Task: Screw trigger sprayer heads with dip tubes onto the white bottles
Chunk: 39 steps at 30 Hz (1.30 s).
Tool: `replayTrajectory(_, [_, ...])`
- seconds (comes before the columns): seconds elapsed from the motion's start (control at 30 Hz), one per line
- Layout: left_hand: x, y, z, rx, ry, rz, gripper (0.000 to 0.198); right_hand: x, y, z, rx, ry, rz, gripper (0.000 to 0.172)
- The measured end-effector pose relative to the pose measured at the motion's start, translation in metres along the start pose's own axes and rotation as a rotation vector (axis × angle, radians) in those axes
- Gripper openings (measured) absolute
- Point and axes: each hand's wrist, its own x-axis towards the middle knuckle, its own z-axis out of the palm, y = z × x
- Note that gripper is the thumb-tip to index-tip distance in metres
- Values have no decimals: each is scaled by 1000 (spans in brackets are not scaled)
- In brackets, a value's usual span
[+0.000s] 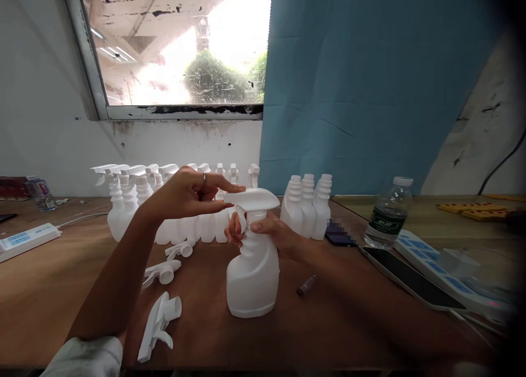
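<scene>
A white spray bottle [252,284] stands upright on the table in front of me with a white trigger spray head [257,200] on its neck. My left hand [193,193], a ring on one finger, pinches the nozzle end of that head between thumb and fingers. Wrapped round the neck just below the head is my right hand [275,232]; some of its fingers are hidden behind the bottle. Three loose items lie to the left: a near spray head [160,325], a middle spray head [164,272] and a far spray head [181,249].
Several bottles with heads [117,212] line the wall. Three headless bottles [316,212] stand behind on the right. Farther right are a water bottle [388,215], a phone [411,275] and a power strip [435,262]. A small dark tube [306,285] lies nearby; another power strip [30,239] is left.
</scene>
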Motion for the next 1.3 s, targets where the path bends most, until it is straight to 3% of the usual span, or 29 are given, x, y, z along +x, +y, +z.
replayTrajectory(0.17, [-2, -4, 1, -41, 6, 5, 27, -2, -3, 5, -9, -31, 61, 47])
replayTrajectory(0.33, [0, 0, 0, -28, 6, 18, 26, -1, 3, 1, -86, 45, -40, 30])
replayTrajectory(0.43, [1, 2, -1, -2, 12, 20, 25, -2, 2, 2, -165, 99, -26, 35])
replayTrajectory(0.5, [0, 3, -3, 7, 14, 20, 24, -4, -4, 7, -299, 177, -43, 38])
replayTrajectory(0.6, [-2, 2, -5, 44, 11, 29, 27, -8, -16, 15, -655, 408, -102, 40])
replayTrajectory(0.67, [-3, 2, -6, 84, 5, 40, 28, -12, -26, 19, -890, 525, -54, 42])
replayTrajectory(0.77, [-3, 7, -6, 140, -3, 51, 27, -18, -42, 22, -1046, 517, 83, 42])
replayTrajectory(0.87, [-4, 16, -7, 227, 2, 56, 34, -22, -61, 20, -1019, 504, 87, 42])
replayTrajectory(1.0, [-7, 25, -13, 312, 60, 25, 41, -27, -86, 2, -1023, 677, -27, 43])
replayTrajectory(1.13, [-11, 24, -20, 357, 100, 35, 33, -30, -98, -33, -937, 847, -167, 42])
replayTrajectory(1.3, [-14, 19, -27, 422, 66, 51, 24, -25, -95, -68, -859, 886, -202, 41])
